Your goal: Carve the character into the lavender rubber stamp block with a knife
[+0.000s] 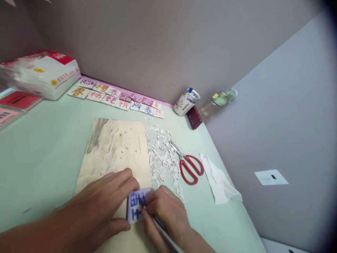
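While the left hand lies curled over the lilac tile, thumb against its near edge and fingers bent along its far edge to pin it down, the right hand is closed in a pen grip round a thin knife whose tip rests on the blue character drawn on the tile's face. The tile sits at the 6 o'clock end of the wooden board, which lies on the pale green table. Judging from how things lie, the work is well along overall but this piece is unfinished: the character's strokes show whole and the lilac ground around them looks mostly uncut. A heap of pale scraps at the board's 3 o'clock speaks of much cutting already done, and two rows of finished character tiles stand at 12 o'clock against the wall. I count roughly fourteen of them, though the far ones are too small to be sure. Of the rest there is one each: one board, one tile in hand, one knife, one pair of red-handled scissors at 3 o'clock of the scraps, one crumpled tissue beyond them, one tissue pack at 10 o'clock, one cup and one bottle at 1 o'clock.
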